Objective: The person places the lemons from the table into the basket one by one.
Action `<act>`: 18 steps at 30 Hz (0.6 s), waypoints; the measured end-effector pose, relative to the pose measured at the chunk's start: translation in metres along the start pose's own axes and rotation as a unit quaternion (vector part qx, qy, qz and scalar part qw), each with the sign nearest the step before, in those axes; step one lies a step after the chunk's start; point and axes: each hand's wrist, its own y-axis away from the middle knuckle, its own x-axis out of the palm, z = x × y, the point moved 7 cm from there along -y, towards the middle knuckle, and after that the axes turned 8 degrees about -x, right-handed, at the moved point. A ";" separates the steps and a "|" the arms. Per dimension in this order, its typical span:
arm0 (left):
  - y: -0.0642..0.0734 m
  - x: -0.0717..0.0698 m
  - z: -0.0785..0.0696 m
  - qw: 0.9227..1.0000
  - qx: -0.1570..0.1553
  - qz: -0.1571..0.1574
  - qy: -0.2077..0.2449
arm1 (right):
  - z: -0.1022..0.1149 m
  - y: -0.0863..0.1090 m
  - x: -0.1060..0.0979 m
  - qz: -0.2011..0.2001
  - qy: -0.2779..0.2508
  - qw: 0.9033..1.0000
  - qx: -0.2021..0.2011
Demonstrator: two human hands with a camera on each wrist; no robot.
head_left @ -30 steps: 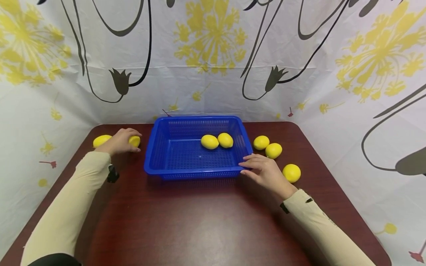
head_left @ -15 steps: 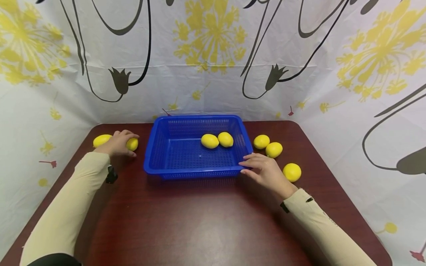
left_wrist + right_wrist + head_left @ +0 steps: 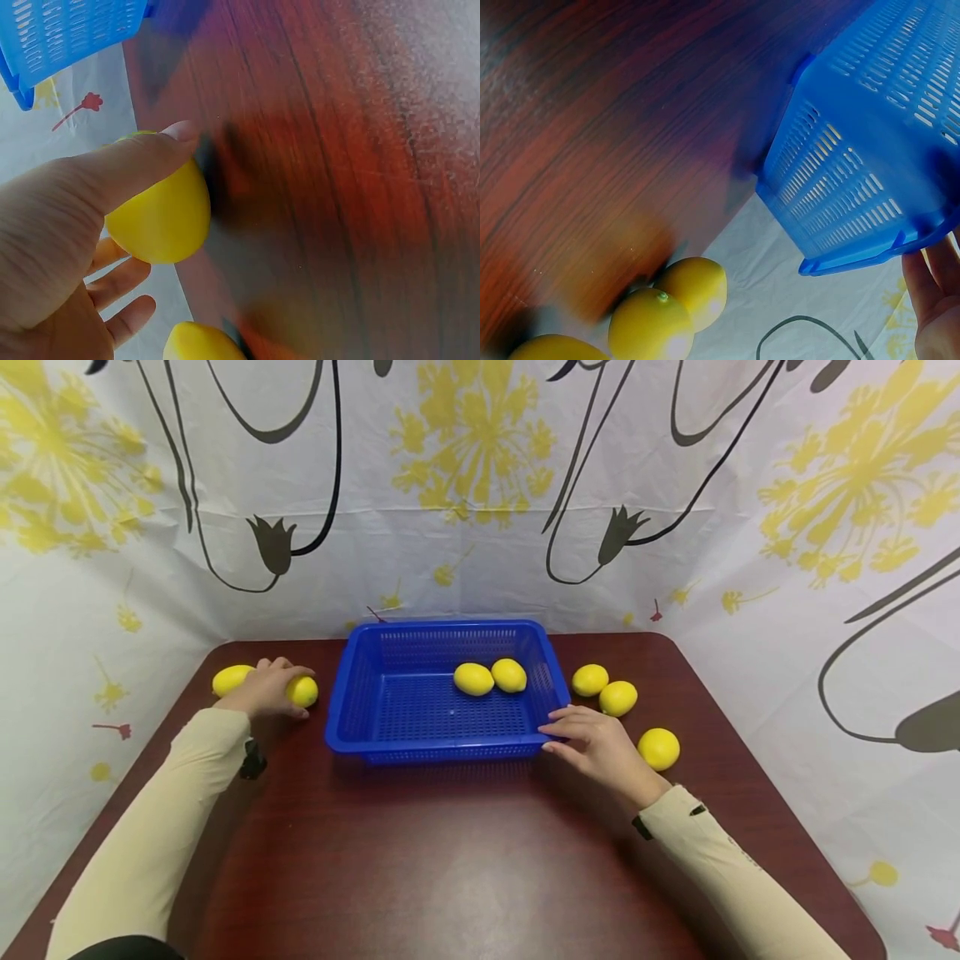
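Observation:
At the table's far left, my left hand pinches a yellow lemon between thumb and fingers. The left wrist view shows the thumb across that lemon, fingers behind it. A second lemon lies just left of this hand, partly hidden by it. My right hand holds the near right corner of a blue plastic basket, fingers over the rim and thumb at the front. Inside the basket, two lemons sit side by side toward the right.
Right of the basket, two lemons lie close together, and another lemon sits nearer, beside my right hand. The dark red wooden table ends at a patterned white cloth behind and on both sides.
My left hand and its lemon have shifted slightly, and the lemon has turned a little in the fingers. My right hand and the basket stay put.

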 end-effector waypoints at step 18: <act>0.000 0.007 0.001 0.999 0.014 -0.028 0.006 | -0.002 0.002 0.002 0.003 0.002 1.000 0.001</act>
